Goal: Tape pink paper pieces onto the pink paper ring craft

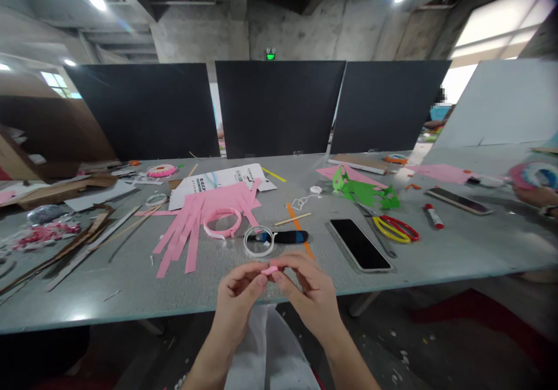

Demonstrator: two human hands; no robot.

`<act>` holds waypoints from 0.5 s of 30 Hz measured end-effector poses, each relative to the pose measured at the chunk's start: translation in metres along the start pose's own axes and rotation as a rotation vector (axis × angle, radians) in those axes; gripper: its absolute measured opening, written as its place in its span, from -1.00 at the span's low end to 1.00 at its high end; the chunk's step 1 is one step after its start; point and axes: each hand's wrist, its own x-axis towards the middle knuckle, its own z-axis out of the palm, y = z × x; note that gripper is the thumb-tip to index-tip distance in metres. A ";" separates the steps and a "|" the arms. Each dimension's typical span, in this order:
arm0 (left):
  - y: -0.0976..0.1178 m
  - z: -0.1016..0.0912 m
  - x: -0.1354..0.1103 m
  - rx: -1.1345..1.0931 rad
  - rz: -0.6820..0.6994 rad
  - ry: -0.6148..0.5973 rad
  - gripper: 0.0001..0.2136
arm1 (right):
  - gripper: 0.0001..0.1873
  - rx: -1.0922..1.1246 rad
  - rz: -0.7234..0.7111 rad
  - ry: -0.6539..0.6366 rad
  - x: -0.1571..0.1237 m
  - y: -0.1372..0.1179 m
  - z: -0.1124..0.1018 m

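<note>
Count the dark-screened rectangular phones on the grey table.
2: one phone near the right hand, another phone farther right, just beyond the red-and-white cylindrical marker.

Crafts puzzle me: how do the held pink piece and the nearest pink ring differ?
The pink piece is small and compact; the pink ring is a larger round hoop. The piece is in the left hand and right hand; the ring lies on the table. Both are pink.

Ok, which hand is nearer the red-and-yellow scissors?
Right. The right hand is left of the scissors, nearer the person; the left hand is farther left, beyond the right one.
</note>
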 end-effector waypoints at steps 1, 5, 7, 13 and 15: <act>0.000 -0.001 0.000 0.003 0.001 -0.013 -0.79 | -0.87 -0.027 -0.008 -0.008 0.001 -0.001 -0.001; 0.001 -0.003 0.001 0.052 -0.024 0.033 -0.81 | -0.79 -0.044 -0.009 -0.020 0.000 0.000 -0.003; 0.000 -0.003 0.001 0.072 -0.037 0.080 -0.83 | -0.73 0.000 -0.019 -0.002 -0.001 0.004 -0.001; -0.003 0.000 0.001 -0.085 -0.065 0.064 -0.82 | -0.87 -0.038 -0.036 0.028 -0.001 0.006 0.007; -0.004 0.002 0.001 -0.078 -0.077 0.039 -0.82 | -0.89 -0.064 -0.051 0.060 0.000 0.004 0.009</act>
